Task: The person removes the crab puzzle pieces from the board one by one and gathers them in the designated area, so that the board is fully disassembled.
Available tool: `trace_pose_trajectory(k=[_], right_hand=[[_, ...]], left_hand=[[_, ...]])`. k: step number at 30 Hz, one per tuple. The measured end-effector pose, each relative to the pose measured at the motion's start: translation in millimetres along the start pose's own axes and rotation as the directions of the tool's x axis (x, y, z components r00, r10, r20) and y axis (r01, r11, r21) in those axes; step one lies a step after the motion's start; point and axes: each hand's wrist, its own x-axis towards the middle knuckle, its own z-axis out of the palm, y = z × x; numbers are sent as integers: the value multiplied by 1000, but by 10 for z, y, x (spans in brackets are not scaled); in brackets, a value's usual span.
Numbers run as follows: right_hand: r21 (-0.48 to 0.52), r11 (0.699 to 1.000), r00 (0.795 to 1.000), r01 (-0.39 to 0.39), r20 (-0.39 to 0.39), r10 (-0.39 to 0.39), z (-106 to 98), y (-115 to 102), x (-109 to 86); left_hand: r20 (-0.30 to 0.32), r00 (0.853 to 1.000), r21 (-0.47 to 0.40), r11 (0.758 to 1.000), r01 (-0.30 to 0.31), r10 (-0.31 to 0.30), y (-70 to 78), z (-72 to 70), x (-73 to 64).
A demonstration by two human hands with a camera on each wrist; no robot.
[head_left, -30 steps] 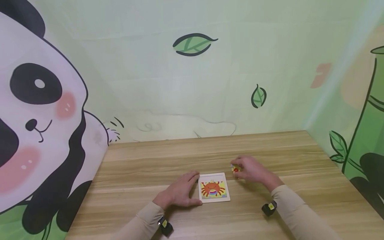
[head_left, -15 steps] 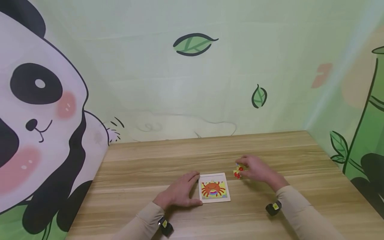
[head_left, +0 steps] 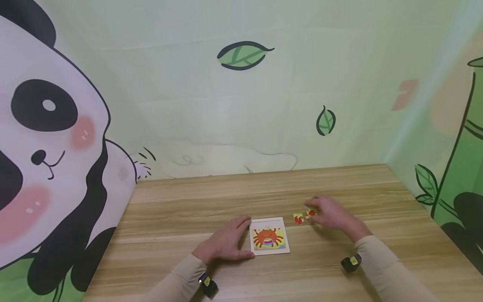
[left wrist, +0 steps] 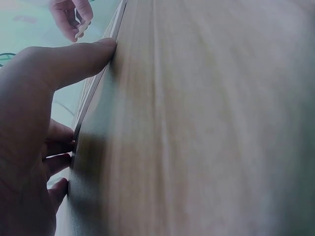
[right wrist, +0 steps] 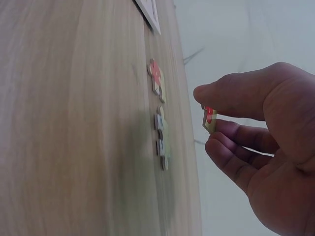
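A white-framed jigsaw puzzle (head_left: 267, 252) with a red crab picture lies on the table; the top strip inside the frame is white. My left hand (head_left: 228, 240) rests at its left side, fingers and thumb spread and touching the frame's edge. To the right, my right hand (head_left: 330, 213) pinches a small puzzle piece (right wrist: 209, 118) between thumb and fingers, raised off the table in the right wrist view. A loose red and yellow puzzle piece (head_left: 298, 218) lies between the frame and the right hand. Beside it, another loose puzzle piece (right wrist: 161, 137) lies flat.
The wood-grain table (head_left: 188, 205) spreads around the hands. Behind it hangs a pale green wall cloth (head_left: 181, 96) with a printed panda and leaves. A black wrist camera (head_left: 351, 263) sits at the right sleeve, another camera (head_left: 208, 285) at the left.
My right hand has moved to the right with a piece in its fingers, and the red and yellow piece now lies uncovered on the table. The left hand and frame stay put.
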Motion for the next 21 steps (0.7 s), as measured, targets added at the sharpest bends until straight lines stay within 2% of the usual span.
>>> trace_pose_trajectory(k=[5, 16, 21], right_hand=[[23, 999, 999, -41, 18, 40, -26, 33, -48], [18, 999, 1000, -26, 2, 26, -47, 189, -139], [18, 999, 999, -51, 6, 51, -65, 236, -169]], left_hand=[[3, 1000, -8, 1000, 2, -2, 8, -8, -2], [-4, 1000, -4, 1000, 1, -1, 1, -12, 1], [1, 1000, -5, 1000, 6, -6, 5, -9, 2]])
